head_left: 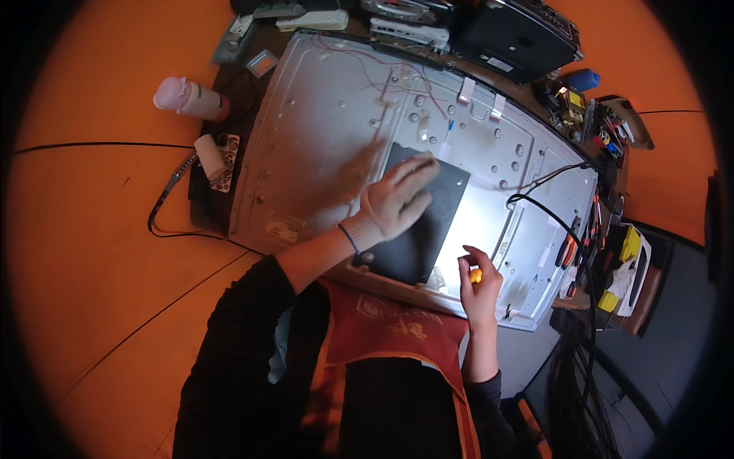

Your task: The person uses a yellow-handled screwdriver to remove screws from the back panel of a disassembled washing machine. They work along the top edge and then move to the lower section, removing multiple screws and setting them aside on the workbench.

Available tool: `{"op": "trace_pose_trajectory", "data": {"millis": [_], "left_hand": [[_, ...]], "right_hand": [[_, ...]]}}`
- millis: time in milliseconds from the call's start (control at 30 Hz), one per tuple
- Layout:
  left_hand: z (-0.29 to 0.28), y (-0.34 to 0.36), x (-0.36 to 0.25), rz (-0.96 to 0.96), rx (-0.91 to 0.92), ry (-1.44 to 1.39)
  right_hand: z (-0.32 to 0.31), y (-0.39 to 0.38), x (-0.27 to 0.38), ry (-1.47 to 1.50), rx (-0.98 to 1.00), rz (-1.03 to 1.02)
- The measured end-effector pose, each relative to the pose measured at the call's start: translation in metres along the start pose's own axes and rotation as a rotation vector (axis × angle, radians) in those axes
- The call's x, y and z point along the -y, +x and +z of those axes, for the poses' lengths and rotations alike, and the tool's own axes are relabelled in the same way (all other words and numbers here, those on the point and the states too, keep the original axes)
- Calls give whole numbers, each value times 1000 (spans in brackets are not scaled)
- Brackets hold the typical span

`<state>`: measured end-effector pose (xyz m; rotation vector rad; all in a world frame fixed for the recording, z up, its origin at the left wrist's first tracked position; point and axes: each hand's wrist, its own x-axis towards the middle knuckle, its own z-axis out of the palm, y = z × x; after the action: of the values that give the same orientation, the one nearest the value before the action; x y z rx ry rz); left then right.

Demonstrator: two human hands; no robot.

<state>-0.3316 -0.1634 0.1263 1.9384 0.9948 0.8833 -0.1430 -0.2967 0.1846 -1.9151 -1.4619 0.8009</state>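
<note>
A large grey metal panel (pixel 313 138) with screw bosses and holes lies before me, and a flat black plate (pixel 401 256) rests on its middle. My left hand (pixel 397 199), in a pale glove, is spread over the plate with its fingers stretched out; whether it presses down cannot be made out. Bare and with curled fingers, my right hand (pixel 480 291) is just right of the plate, above the brightly lit part of the panel. It holds a yellow-handled tool (pixel 475 275), of which only the rounded yellow end shows.
Thin red wires (pixel 382 65) lie across the panel's far part. A black cable (pixel 547 203) arches over its right side. At the left stand a pink-capped bottle (pixel 191 98) and a white roll (pixel 209 157). Pliers (pixel 566 251) lie by the right edge; a black case (pixel 516 38) stands behind.
</note>
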Motion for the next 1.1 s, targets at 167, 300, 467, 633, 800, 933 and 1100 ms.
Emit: {"op": "trace_pose_trajectory", "data": {"millis": [167, 300, 467, 633, 800, 933, 1100], "left_hand": [[-37, -37, 13, -90, -72, -116], [-53, -36, 55, -179, -147, 15], [-60, -8, 99, -228, -99, 257], [-63, 15, 125, -10, -90, 699], [-60, 10, 145, 12, -18, 767], [-59, 4, 149, 7, 6, 800], [-61, 10, 144, 85, -54, 768]], "right_hand": [[45, 1, 42, 29, -10, 10], [50, 1, 57, -35, -44, 9], [40, 22, 44, -115, -89, 80], [43, 45, 31, -194, -216, 31], [55, 73, 22, -217, -203, 130], [65, 88, 24, -215, -184, 7], [63, 88, 44, -297, -179, -110]]}}
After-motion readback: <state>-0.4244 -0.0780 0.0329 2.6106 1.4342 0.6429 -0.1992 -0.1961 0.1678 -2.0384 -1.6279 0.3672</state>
